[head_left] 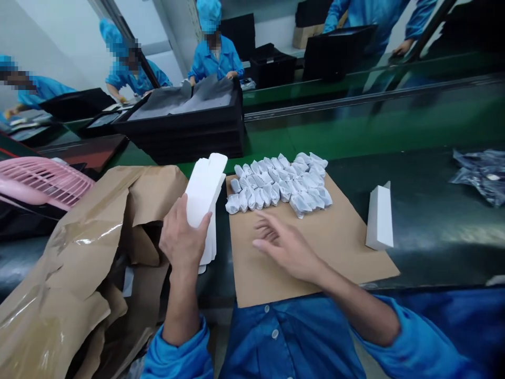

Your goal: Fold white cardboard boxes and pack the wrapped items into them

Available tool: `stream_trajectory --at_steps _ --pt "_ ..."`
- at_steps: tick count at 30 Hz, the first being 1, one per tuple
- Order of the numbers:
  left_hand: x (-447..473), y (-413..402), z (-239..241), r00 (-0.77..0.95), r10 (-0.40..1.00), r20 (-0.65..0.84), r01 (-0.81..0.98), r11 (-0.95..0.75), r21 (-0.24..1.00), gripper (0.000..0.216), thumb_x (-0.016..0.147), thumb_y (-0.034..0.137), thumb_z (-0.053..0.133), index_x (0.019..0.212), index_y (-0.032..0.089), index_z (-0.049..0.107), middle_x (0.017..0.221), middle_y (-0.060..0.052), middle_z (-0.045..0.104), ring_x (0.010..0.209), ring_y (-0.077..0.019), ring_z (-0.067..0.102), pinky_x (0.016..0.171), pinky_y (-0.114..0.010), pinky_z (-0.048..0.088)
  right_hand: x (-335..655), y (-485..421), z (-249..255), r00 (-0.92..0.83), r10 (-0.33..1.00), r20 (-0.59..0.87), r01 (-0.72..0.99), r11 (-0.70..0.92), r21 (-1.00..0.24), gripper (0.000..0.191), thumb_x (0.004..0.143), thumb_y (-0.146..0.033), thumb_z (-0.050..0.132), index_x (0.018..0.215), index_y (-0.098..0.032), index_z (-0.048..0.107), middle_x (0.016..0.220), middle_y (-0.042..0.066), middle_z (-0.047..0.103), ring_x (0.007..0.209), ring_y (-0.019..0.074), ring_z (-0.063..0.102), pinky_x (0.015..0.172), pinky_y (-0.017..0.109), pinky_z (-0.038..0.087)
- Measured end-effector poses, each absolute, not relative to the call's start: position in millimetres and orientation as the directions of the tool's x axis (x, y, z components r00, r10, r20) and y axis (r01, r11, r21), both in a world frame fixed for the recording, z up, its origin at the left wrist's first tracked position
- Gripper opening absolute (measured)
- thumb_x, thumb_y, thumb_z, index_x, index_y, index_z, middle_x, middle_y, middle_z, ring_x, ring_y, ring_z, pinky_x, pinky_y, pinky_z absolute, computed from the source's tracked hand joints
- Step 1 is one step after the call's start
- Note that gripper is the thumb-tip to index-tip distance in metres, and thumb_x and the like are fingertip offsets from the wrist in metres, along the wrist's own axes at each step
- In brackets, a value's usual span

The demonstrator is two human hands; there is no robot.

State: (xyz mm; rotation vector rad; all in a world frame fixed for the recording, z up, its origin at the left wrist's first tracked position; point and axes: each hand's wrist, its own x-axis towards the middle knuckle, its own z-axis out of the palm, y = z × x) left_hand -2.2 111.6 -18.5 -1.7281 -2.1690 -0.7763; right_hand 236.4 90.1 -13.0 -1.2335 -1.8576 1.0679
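Observation:
My left hand (183, 231) grips a flat white carton (205, 184) between thumb and fingers. More flat white cartons lie in a stack beneath it, left of a brown cardboard sheet (272, 268). Over that sheet hovers my right hand (282, 245), with nothing in it, its fingers loosely bent and the thumb apart. Just beyond the right hand, several small items in whitish wrapping (276, 181) lie in rows on the sheet's far part. A folded-up white box (380, 218) stands at the sheet's right edge.
A large torn brown paper wrapping (90, 252) and a pink fan (43, 181) are at left. Stacked black trays (189, 129) stand beyond the cartons. Clear plastic bags (481, 173) lie far right. Several co-workers in blue work across the green-topped line (355, 118).

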Motion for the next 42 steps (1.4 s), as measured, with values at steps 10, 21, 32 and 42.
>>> stream_trajectory --at_steps 10,21,32,42 --pt "14.1 92.1 -13.6 -0.270 0.663 0.698 0.920 -0.036 0.390 0.076 0.078 0.046 0.072 0.144 0.020 0.045 0.136 -0.016 0.058 0.125 -0.0358 0.054 0.106 -0.051 0.041 197.3 88.5 -23.9 -0.352 0.933 0.075 0.042 0.096 -0.995 0.067 0.090 -0.042 0.062 0.149 -0.026 0.034 0.132 0.010 0.057 0.111 0.0207 0.060 0.095 0.038 0.050" --pt "27.6 33.5 -20.3 -0.031 0.997 0.066 0.154 -0.060 0.986 0.042 0.082 0.037 0.072 0.120 0.021 0.065 0.090 -0.005 0.071 0.075 -0.0167 0.067 0.062 -0.025 0.057 286.6 93.1 -4.3 -0.809 0.555 -0.192 0.349 0.191 -0.917 0.032 0.085 -0.039 0.069 0.106 -0.014 0.064 0.099 0.005 0.069 0.086 0.0187 0.064 0.068 0.025 0.049" --pt "19.6 61.4 -30.6 0.137 0.989 -0.054 0.131 0.036 0.991 0.024 0.080 0.028 0.075 0.102 0.021 0.066 0.084 0.003 0.066 0.073 -0.0071 0.058 0.063 -0.013 0.048 261.8 43.4 -33.4 -0.597 0.720 0.353 0.680 0.688 -0.255 0.075 0.085 -0.030 0.067 0.147 -0.005 0.032 0.122 0.020 0.060 0.104 0.0302 0.058 0.088 0.043 0.049" --pt "29.4 62.0 -23.6 0.191 0.974 -0.126 0.149 0.098 0.984 0.030 0.070 0.018 0.071 0.100 0.021 0.067 0.100 -0.001 0.065 0.071 -0.0146 0.063 0.045 -0.022 0.055 276.5 56.7 -20.1 -0.672 0.672 0.312 0.599 0.740 -0.306 0.071 0.085 -0.030 0.064 0.145 -0.006 0.035 0.126 0.019 0.060 0.106 0.0284 0.058 0.090 0.043 0.050"
